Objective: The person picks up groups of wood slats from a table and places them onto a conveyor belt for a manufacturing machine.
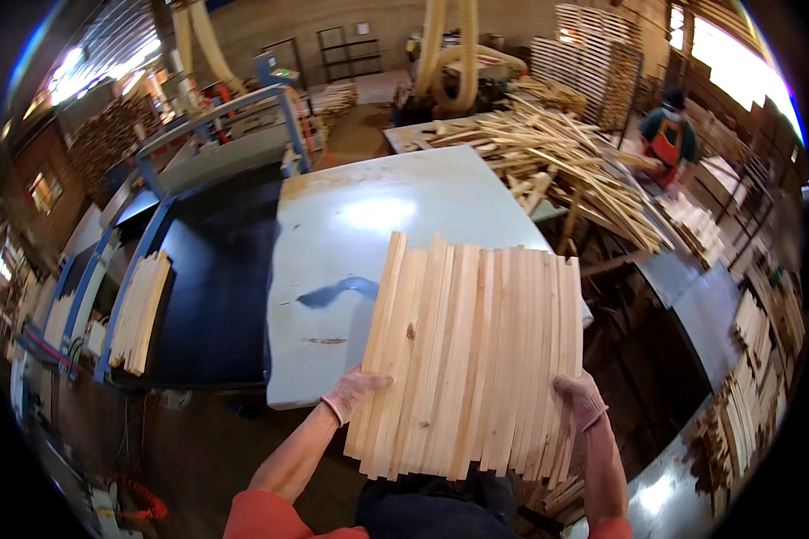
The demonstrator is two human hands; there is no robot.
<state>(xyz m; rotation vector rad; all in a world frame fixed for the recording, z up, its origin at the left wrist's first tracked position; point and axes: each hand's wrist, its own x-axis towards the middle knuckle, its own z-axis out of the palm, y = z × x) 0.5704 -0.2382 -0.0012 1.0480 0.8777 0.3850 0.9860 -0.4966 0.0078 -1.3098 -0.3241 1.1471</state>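
Note:
Between my two gloved hands I hold a wide row of narrow wooden strips, pressed side by side, their ends uneven. My left hand grips the row's left edge, thumb on top. At the opposite edge my right hand clamps the strips the same way, with its other fingers hidden underneath. The far part of the row overlaps a pale, smooth-topped table; whether it touches the top I cannot tell. The near part hangs in front of my body.
Left of the table runs a black conveyor belt with a stack of strips on it. Loose strips are heaped at the back right, near a person in a red apron. More strips lie on a metal table at right.

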